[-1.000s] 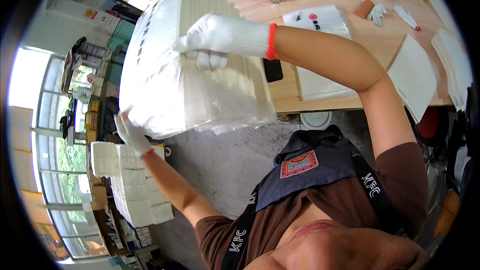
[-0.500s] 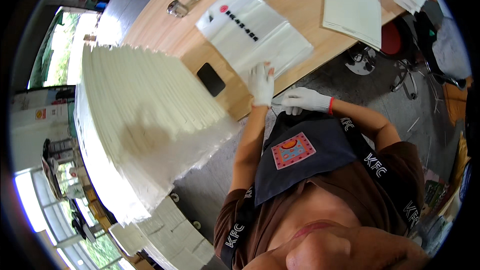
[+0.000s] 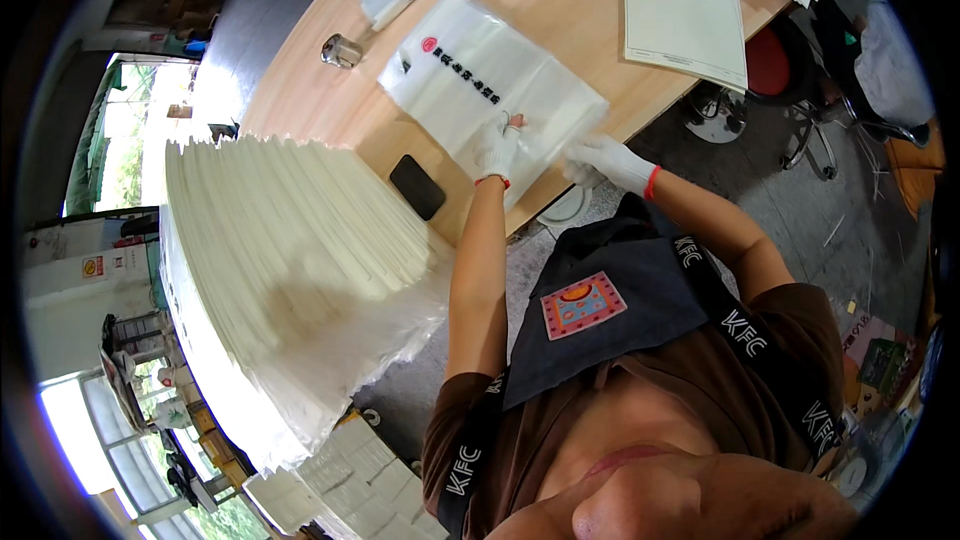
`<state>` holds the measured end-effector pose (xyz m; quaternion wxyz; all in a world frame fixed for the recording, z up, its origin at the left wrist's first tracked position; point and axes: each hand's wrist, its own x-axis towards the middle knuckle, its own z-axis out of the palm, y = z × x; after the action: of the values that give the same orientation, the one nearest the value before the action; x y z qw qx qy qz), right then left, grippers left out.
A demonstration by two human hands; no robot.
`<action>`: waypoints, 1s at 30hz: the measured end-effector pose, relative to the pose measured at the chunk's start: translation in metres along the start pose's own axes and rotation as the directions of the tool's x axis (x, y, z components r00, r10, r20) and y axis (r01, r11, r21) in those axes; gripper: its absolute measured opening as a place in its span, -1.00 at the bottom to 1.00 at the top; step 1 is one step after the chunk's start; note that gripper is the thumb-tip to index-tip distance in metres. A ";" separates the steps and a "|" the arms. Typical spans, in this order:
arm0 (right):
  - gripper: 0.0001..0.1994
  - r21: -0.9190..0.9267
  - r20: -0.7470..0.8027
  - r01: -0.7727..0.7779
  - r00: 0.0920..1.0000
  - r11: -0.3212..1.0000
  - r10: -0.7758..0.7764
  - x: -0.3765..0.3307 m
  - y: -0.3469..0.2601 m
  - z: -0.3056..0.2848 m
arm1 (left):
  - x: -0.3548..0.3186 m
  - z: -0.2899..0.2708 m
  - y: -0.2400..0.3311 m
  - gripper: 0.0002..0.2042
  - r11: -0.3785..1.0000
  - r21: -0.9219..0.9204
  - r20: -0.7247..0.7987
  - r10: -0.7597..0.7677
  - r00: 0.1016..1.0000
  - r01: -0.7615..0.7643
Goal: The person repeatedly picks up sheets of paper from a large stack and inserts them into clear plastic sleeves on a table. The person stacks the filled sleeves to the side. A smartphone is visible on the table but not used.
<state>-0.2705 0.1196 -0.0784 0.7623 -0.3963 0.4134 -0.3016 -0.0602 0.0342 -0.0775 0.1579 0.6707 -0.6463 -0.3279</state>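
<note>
One gloved left hand [image 3: 496, 150] rests on the near edge of the plastic bags [image 3: 535, 75]; the gloved right hand [image 3: 612, 162], fingers bent, is just beside their near-right corner. Whether either pinches film cannot be told. Bags lie flat on the table [image 3: 305, 90]; likely light, limp, slippery: grip at corners. Metal cup [image 3: 341, 51] sits beyond.

Clear bags [image 3: 515, 70], seemingly stacked flat

Worktable [image 3: 570, 10] and towering sheet stack [image 3: 290, 230] show a workshop.
</note>
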 end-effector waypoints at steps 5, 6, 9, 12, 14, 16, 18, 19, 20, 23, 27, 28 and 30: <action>-0.58 -0.224 -0.295 0.013 0.952 0.974 -0.080 0.066 -0.034 0.027 | 0.006 -0.006 -0.012 -0.60 0.980 0.144 -0.200 0.164 0.966 -0.137; -0.59 -0.178 -0.302 0.043 0.949 0.983 -0.096 0.084 -0.030 0.022 | 0.004 -0.016 -0.001 -0.63 0.989 0.125 -0.190 0.106 0.976 -0.083; -0.47 -0.712 -0.291 -0.153 0.952 0.686 -0.090 0.107 -0.021 0.005 | 0.024 -0.055 -0.015 -0.72 0.794 -0.418 -0.340 0.314 0.886 -0.442; -0.46 -0.841 -0.370 -0.223 0.902 0.493 -0.224 0.082 -0.015 -0.021 | 0.020 -0.094 0.016 -0.72 0.396 -0.821 -0.352 0.216 0.911 -0.412; -0.48 -0.825 -0.310 -0.188 0.939 0.533 -0.150 0.062 -0.042 -0.015 | 0.013 -0.095 0.028 -0.72 0.460 -0.815 -0.301 0.184 0.936 -0.353; -0.50 -0.725 -0.242 -0.091 0.962 0.682 -0.128 0.049 -0.065 0.001 | 0.014 -0.090 0.020 -0.73 0.696 -0.606 -0.295 0.254 0.921 -0.386; -0.52 -0.458 -0.218 0.044 0.963 0.888 -0.160 0.046 -0.081 0.023 | -0.002 -0.075 0.045 -0.77 0.703 -0.609 -0.230 0.285 0.930 -0.366; -0.53 -0.383 -0.191 0.161 0.950 0.910 -0.249 0.053 -0.082 0.030 | -0.013 -0.065 0.062 -0.78 0.707 -0.610 -0.191 0.306 0.933 -0.357; -0.53 -0.353 -0.155 0.262 0.931 0.898 -0.332 0.066 -0.077 0.038 | -0.018 -0.054 0.074 -0.86 0.765 -0.339 -0.305 0.461 0.833 -0.547; -0.54 -0.506 -0.025 0.349 0.908 0.789 -0.418 0.099 -0.059 0.043 | -0.089 -0.025 0.109 -0.84 0.750 -0.221 -0.257 0.572 0.779 -0.624; -0.53 -0.767 0.236 0.440 0.871 0.468 -0.432 0.095 -0.027 0.008 | -0.109 -0.026 0.134 -0.80 0.879 0.053 0.061 0.471 0.880 -0.474; -0.52 -0.781 0.333 0.503 0.837 0.370 -0.435 0.091 -0.022 -0.003 | -0.081 -0.011 0.094 -0.81 0.817 0.054 -0.066 0.577 0.814 -0.574; -0.50 -0.763 0.472 0.597 0.777 0.248 -0.417 0.075 -0.010 -0.030 | -0.051 0.004 0.043 -0.80 0.922 -0.110 -0.180 0.349 0.920 -0.371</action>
<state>-0.2628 0.0446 -0.1093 0.3304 -0.8679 0.2884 -0.2335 -0.0933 0.0798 -0.0406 0.3132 0.5509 -0.7194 -0.2845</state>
